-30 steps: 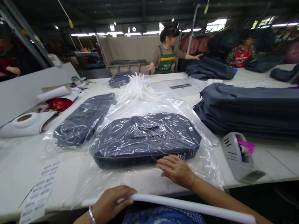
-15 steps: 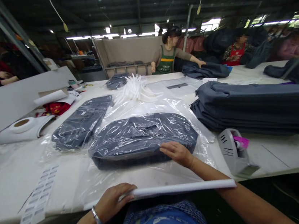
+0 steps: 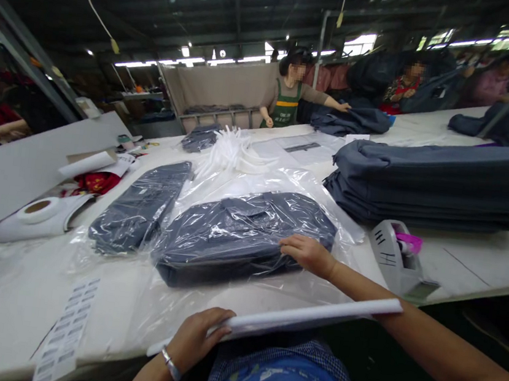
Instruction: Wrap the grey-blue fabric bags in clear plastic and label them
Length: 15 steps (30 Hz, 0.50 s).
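Note:
A dark blue-grey fabric bag lies before me inside a clear plastic bag, its surface shiny and creased. My right hand rests on the near right side of it, fingers stretched out over the plastic. Along the table's front edge runs a long white tube-like roll. My left hand is closed around this roll, thumb on the near side; its left end passes behind the hand, and its right end lies against my right forearm. Another plastic-wrapped dark bag lies just to the left.
Stacked dark fabric pieces and a grey tape dispenser are at right. White strips lie bunched behind the wrapped bag. A label sheet and a white roll are at left. A co-worker stands across the table.
My right hand has slid slightly right along the wrapped bag. My left hand keeps its hold on the white roll. In the background, a person in red has raised a dark piece.

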Motion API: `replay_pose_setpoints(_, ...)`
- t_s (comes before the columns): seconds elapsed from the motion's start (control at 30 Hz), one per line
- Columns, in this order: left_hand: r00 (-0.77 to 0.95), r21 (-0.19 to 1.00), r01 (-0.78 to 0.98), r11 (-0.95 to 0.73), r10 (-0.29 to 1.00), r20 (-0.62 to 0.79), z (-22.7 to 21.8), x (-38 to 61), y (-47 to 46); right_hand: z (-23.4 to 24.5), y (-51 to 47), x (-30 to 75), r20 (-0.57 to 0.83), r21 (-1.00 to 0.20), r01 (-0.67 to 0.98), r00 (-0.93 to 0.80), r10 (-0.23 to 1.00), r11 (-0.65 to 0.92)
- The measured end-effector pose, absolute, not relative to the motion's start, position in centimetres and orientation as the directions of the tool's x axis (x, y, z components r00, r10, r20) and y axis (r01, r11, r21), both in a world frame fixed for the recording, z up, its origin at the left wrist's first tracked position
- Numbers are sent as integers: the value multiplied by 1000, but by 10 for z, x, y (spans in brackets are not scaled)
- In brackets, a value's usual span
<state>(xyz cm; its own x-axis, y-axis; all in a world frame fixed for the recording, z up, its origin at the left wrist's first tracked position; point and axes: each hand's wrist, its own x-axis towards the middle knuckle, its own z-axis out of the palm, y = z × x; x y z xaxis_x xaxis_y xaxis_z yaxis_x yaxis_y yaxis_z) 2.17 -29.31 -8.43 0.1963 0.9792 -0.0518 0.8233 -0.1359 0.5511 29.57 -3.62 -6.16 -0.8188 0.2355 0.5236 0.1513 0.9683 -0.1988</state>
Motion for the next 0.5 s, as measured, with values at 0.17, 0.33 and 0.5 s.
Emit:
replay_pose_setpoints(0.17, 218, 641, 758, -124, 973, -70, -83, 45, -275, -7, -28, 287, 414, -653, 167, -738, 533, 739)
replay_pose_setpoints(0.33, 229, 759, 650, -41, 963, -144, -81, 51, -250, 36, -17, 287, 265, -877, 53, -776, 573, 478)
replay_pose_setpoints(0.5, 64, 439, 891, -117, 989, 133, -86, -3, -234, 50, -14, 293, 230, -895, 33, -821, 523, 445)
